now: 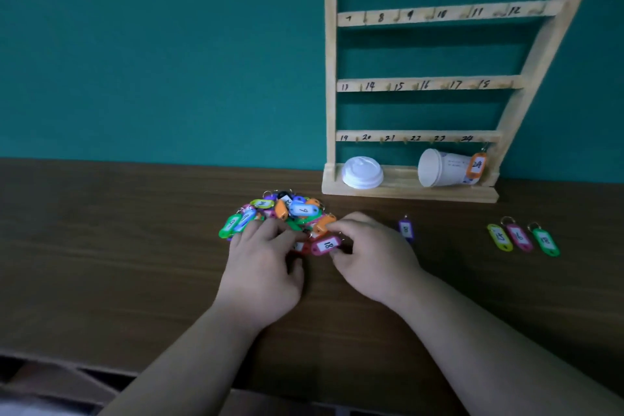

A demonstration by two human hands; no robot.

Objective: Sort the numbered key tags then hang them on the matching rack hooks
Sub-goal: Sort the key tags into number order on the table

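On bench (135,246), pile of key tags (287,213) near front of rack (331,78). Right hand (371,257) pinches pink tag 18 (326,245) at pile's near edge. Left hand (266,260) has fingers curled on pile; cannot tell if it grips something. Tags probably light, stiff, smooth plastic; rings may tangle. Better pinch body, lift slowly, keep ring free for hook.

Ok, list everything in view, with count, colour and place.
tag pile: many, mixed colours, table centre
pink tag 18: one, pink, between hands
purple tag: one, purple, right of hands
row of tags: three, yellow, pink, green, table right
orange tag 24: one, orange, hung on lowest rail
rack: one, pale wood, against wall
lid: one, white, rack base
cup: one, white, tipped over, rack base
table: one, brown
left hand: one, on pile's edge
right hand: one, pinching pink tag 18
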